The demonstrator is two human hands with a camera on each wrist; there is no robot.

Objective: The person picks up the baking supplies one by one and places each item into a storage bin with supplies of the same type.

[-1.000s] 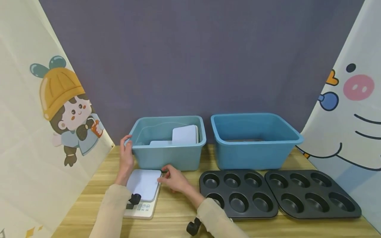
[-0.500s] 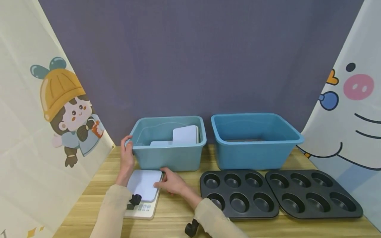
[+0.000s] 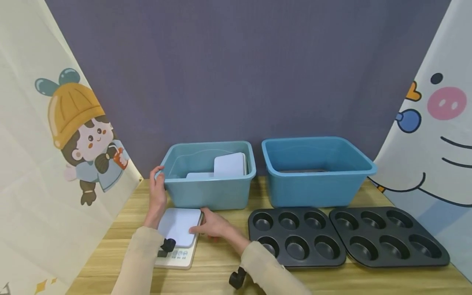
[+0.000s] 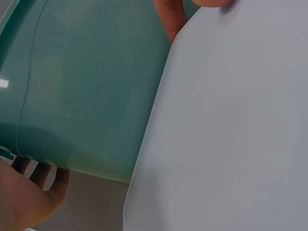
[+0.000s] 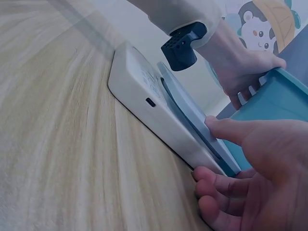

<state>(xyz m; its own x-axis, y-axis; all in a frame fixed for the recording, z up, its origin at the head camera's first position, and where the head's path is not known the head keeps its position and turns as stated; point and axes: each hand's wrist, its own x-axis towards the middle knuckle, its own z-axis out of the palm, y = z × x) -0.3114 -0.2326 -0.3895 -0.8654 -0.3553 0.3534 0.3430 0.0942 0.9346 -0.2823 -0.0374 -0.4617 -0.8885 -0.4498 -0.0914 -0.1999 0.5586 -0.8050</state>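
Note:
A white kitchen scale (image 3: 184, 262) with a pale platform lies flat at the left of the table, in front of the teal bin (image 3: 206, 194). My right hand (image 3: 217, 226) grips the scale's far right corner. Its thumb lies on the platform edge in the right wrist view, and the other fingers curl against the scale's side and lower edge. My left hand (image 3: 157, 198) holds the bin's left side, fingers hooked over the rim. The left wrist view shows the platform (image 4: 226, 125) large, beside the bin wall (image 4: 86, 96).
Inside the teal bin are white flat-topped items (image 3: 229, 164). A blue bin (image 3: 309, 190) stands to its right, holding something dark and low. Two black muffin pans (image 3: 281, 234) lie side by side in front. A dark grey backdrop (image 3: 250, 73) rises behind the wooden table (image 3: 217, 276).
My right thumb has shifted left onto the platform, and the fingers have closed round the scale's right edge. The left hand keeps its hold on the bin, and the scale has stayed put.

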